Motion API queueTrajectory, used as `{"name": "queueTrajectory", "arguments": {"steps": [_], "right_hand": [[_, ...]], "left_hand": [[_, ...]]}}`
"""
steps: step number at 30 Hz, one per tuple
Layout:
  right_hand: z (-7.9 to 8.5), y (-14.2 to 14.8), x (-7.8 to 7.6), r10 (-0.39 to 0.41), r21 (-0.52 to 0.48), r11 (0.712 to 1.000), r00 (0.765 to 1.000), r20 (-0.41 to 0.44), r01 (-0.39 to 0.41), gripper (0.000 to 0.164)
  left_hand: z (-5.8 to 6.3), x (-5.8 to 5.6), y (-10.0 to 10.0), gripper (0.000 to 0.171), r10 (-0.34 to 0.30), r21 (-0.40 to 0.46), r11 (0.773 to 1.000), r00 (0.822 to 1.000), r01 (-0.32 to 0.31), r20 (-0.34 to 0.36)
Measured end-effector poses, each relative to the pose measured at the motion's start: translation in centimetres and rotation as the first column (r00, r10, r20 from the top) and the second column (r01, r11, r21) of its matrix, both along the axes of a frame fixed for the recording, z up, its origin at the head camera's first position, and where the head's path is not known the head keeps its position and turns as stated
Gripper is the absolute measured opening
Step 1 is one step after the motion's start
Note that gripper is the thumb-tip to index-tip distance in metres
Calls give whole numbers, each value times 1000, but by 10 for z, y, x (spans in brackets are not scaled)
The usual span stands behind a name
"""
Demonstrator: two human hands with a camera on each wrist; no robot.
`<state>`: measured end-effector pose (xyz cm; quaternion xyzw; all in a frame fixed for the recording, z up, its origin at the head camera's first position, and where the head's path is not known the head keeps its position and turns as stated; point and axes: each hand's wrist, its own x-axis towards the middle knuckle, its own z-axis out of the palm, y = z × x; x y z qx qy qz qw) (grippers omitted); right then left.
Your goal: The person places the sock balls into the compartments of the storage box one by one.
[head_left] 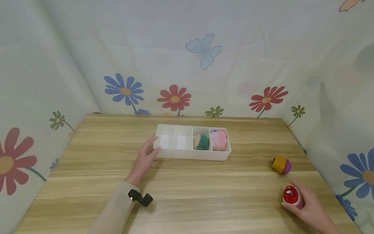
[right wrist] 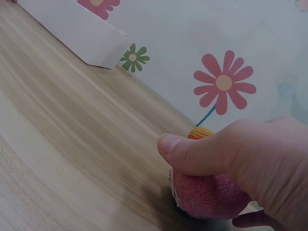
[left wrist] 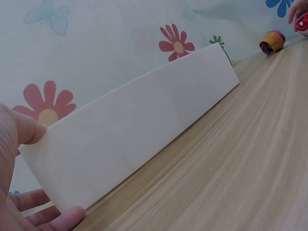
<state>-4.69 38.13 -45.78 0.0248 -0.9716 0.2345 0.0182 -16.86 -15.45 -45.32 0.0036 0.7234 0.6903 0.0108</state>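
A long white compartment box [head_left: 181, 154] stands on the table. At its left end my left hand [head_left: 146, 156] grips the corner, the thumb on the upper front edge and the fingers around the end wall. Two compartments hold soft toys: a green and beige one [head_left: 202, 142] and a pink one [head_left: 219, 140]. At the right front, my right hand [head_left: 311, 206] holds a plush toy cupcake [head_left: 291, 195], red on top with a pink body. The right wrist view shows the thumb across the pink toy cupcake [right wrist: 209, 195]; some fingers are hidden.
A yellow and purple toy cupcake [head_left: 281, 165] lies on its side beyond my right hand. Flowered cloth [head_left: 146, 48] hangs behind and beside the wooden table [head_left: 204, 191]. A black wrist camera [head_left: 141, 197] is on my left sleeve.
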Motion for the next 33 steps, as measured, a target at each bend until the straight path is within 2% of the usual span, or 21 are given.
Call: {"name": "queueTrajectory", "arguments": {"steps": [3, 10, 14, 28, 33], "right_hand": [[-3, 1, 1, -19, 5, 1000, 1000, 11, 19, 91], [-6, 4, 2, -79, -16, 997, 989, 128, 82, 105], [-7, 4, 2, -97, -22, 995, 982, 161, 102, 106], [-6, -3, -1, -133, -11, 991, 982, 134, 136, 109], [-4, -6, -4, -116, -11, 993, 991, 73, 117, 106]], "left_hand": [[0, 0, 0, 51, 4, 1, 1000, 1000, -4, 1], [0, 0, 1, 50, 2, 4, 1000, 1000, -2, 8], [1, 1, 0, 50, 6, 7, 1000, 1000, -6, 5], [1, 1, 0, 50, 13, -8, 1000, 1000, -13, 7], [0, 0, -1, 51, 3, -15, 1000, 1000, -3, 2]]}}
